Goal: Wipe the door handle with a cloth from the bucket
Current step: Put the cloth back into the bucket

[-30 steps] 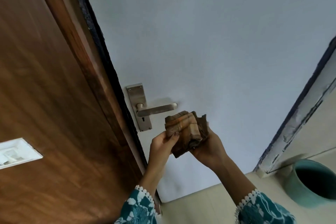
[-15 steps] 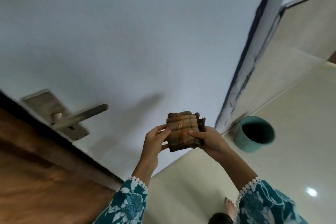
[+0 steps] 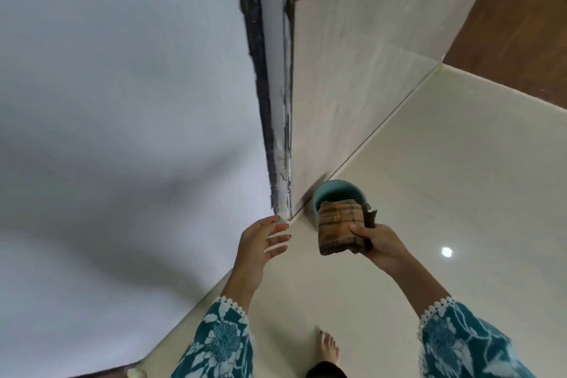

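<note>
— We're indoors, a home by the look of it: glossy cream floor tiles point(image 3: 429, 193) and a painted white door point(image 3: 122, 86).

— We agree; a bare foot point(image 3: 329, 348) on the tiles, a teal bucket point(image 3: 334, 190) against the tiled wall point(image 3: 352, 70).

Glossy cream floor point(image 3: 429, 178) bears a teal bucket point(image 3: 334, 190) against the wall

We see the bucket point(image 3: 337, 193) on the floor point(image 3: 429, 163) in the corner where the door frame point(image 3: 277, 101) meets the wall point(image 3: 352, 70). The cloth point(image 3: 342, 228) sits before the bucket in the right hand point(image 3: 382, 242), with the left hand point(image 3: 260, 242) apart to its left and the door point(image 3: 122, 101) farther left. A bare foot point(image 3: 328, 347) stands on the floor near the bottom edge.
</note>
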Demonstrator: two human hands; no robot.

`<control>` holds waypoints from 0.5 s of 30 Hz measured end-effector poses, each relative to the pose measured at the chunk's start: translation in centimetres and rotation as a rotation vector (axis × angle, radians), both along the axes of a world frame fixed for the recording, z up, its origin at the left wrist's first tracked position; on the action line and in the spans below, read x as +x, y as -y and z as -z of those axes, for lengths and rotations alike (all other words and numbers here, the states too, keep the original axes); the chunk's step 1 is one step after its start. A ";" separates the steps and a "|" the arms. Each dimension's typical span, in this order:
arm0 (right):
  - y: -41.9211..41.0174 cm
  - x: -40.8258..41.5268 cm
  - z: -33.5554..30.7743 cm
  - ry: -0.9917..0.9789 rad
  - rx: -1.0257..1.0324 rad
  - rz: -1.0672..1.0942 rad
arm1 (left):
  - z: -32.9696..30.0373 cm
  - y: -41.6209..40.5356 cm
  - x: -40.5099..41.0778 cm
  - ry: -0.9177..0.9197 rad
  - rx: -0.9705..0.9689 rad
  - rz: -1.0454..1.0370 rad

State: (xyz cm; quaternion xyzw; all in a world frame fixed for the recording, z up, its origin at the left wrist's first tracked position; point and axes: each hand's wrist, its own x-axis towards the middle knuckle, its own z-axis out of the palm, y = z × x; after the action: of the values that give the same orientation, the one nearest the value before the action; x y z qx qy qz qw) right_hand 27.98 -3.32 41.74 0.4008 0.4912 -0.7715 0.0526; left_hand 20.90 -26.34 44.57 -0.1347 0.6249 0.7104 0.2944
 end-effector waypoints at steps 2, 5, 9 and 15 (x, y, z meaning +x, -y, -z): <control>-3.1 -0.5 0.6 0.020 -0.001 0.040 | 0.3 -2.8 -0.7 0.017 0.006 0.015; -6.3 -1.7 1.4 0.056 -0.012 0.096 | 1.5 -5.4 -2.1 0.057 -0.002 0.038; -9.1 -3.5 2.6 0.087 -0.053 0.174 | 3.7 -8.1 -4.9 0.122 -0.005 0.075; -12.6 -6.6 5.0 0.172 -0.074 0.264 | 6.8 -12.6 -10.4 0.199 -0.011 0.099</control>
State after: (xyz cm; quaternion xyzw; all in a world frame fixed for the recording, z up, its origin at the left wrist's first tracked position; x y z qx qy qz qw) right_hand 21.33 9.29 36.74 0.5241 0.3992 -0.7523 0.0072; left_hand 10.53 -13.76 37.79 -0.1751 0.6025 0.6745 0.3892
